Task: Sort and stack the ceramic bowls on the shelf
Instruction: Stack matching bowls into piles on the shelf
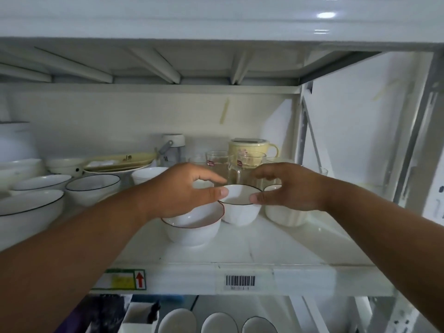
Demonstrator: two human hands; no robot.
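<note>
A small white bowl with a dark rim (240,207) stands upright mid-shelf (264,251). Touching its left side, nearer the front, sits a wider white bowl with a reddish-brown rim (192,230), also upright. Just right stands a plain white ribbed bowl (286,215). Far left, several larger dark-rimmed white bowls (92,188) crowd together, upright.

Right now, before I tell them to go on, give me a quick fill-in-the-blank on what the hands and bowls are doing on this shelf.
1. Both hands, left hand and right hand, hold the small black-rimmed bowl by its ____.
2. The bowl nearest the shelf's front edge, the front bowl, has a ____ rim line.
3. The yellow lidded mug stands ____ the glass cups.
4. The barcode label is stuck on the shelf's ____ edge.

Missing words: rim; reddish-brown; behind; front
</note>
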